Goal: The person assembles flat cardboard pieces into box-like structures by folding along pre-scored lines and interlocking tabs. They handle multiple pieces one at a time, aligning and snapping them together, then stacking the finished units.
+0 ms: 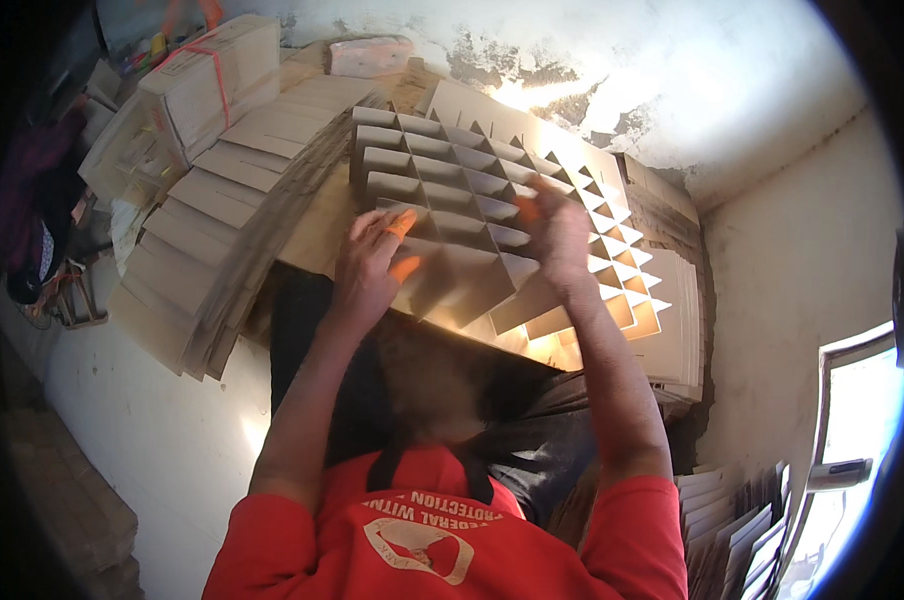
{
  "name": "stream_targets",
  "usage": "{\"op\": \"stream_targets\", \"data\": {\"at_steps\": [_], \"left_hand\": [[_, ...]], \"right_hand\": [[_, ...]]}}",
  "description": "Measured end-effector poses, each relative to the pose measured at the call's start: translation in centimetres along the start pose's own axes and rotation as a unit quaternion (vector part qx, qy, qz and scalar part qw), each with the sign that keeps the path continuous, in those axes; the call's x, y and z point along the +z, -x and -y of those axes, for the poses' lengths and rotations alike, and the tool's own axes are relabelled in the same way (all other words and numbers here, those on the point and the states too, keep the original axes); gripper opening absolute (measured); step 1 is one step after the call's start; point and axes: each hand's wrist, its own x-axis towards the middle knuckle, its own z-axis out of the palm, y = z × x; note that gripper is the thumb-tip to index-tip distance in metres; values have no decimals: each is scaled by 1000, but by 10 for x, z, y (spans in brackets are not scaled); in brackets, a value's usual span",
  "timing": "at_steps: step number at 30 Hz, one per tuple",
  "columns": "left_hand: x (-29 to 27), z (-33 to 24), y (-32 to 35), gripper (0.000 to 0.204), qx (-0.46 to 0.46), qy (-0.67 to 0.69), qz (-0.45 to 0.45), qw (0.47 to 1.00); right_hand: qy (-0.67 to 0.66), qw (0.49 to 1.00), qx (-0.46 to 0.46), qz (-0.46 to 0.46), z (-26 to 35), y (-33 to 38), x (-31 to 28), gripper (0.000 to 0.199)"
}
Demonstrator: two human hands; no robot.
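A cardboard divider grid (462, 185) of crossed, slotted strips stands in front of me on a work surface, its cells facing up. My left hand (370, 262) is at its near left corner, with orange covers on the fingers and thumb. The fingers and thumb appear closed on the edge of a near strip. Over the middle right of the grid is my right hand (557, 235), smeared by motion. An orange cover shows on one of its fingers, but whether it grips a strip is unclear. Bright light falls on the grid's right-hand cells.
A long row of stacked cardboard strips (222, 210) lies to the left, beside a strapped carton (212, 85). More stacked sheets (672, 310) stand at the right, against the wall (782, 220). Several upright cardboard pieces (732, 530) are low on the right, near a bright opening (857, 440).
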Motion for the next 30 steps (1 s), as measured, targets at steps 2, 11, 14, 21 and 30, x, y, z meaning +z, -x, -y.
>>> {"op": "stream_targets", "data": {"at_steps": [2,11,14,21,30], "left_hand": [[-7,-5,-1,70,30,-17,58,998],[31,9,-69,98,84,-46,240,966],[61,28,-91,100,67,-18,250,966],[114,36,-134,102,85,-35,271,958],[152,58,-151,73,118,-39,305,944]], "right_hand": [[183,981,-32,-59,-48,3,-11,40],[36,985,-53,160,-66,33,-62,33],[158,983,-61,78,-73,30,-65,36],[46,987,100,120,-139,0,-75,70],[82,991,40,102,-141,49,-43,61]]}}
